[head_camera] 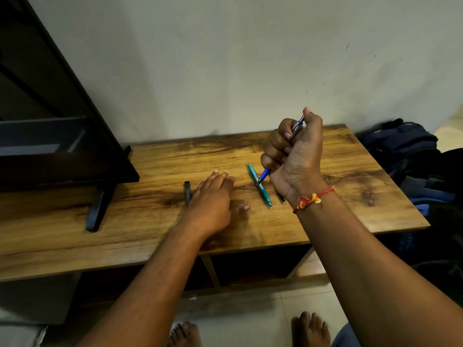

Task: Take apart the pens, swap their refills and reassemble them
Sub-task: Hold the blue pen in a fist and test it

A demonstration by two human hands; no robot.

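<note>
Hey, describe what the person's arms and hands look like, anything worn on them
Both forearms are bare, with no sleeves in view. The right hand has a red thread bracelet with yellow and orange knots tied at the wrist. The left hand and its wrist carry nothing: no rings, watch or gloves visible.

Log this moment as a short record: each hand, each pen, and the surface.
right hand: raised above the table, fist closed around the blue and silver pen, tip pointing down
left hand: flat on the wooden table, open, holding nothing
teal pen: lying on the table between the hands, seemingly assembled
dark pen: lying beside the left hand
another pen tip: shows under the right wrist
</note>
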